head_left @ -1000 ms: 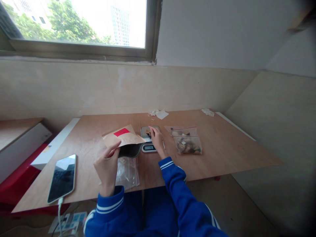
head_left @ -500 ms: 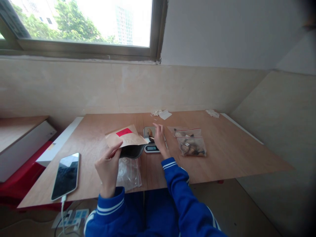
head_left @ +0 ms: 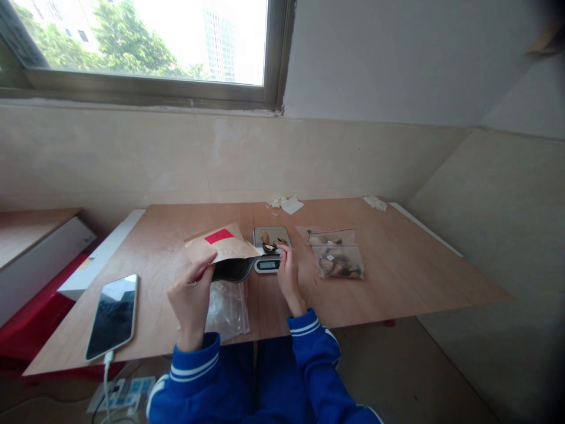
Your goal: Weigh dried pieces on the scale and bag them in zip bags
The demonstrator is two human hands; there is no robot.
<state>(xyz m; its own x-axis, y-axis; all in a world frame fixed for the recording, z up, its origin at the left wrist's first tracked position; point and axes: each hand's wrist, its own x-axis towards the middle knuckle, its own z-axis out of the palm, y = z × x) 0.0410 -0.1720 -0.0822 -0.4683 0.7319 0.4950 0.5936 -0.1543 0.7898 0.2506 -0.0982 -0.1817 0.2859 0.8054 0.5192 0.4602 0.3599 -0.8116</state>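
Note:
My left hand (head_left: 193, 288) is closed on the edge of a brown paper pouch (head_left: 203, 252) with a red label and dark lining. The pouch is tilted, its mouth gaping toward the right beside a small kitchen scale (head_left: 267, 266). Several dried mushroom pieces (head_left: 269, 247) lie on the scale's metal pan. At the pan's front right corner is my right hand (head_left: 289, 278), fingers bent and pinched together. Whether a piece is between those fingertips is too small to make out. Under the pouch lies a clear plastic bag (head_left: 228, 312), partly hidden.
Right of the scale, a zip bag (head_left: 339, 262) holds dried mushrooms. A phone (head_left: 113, 318) with a charging cable (head_left: 106, 377) lies at the table's left front. White paper scraps (head_left: 291, 205) sit near the wall, and another crumpled scrap (head_left: 374, 203) lies farther right.
My right hand has drawn back from over the pan toward its front right corner, uncovering more mushroom pieces. The left hand still holds the pouch in much the same place.

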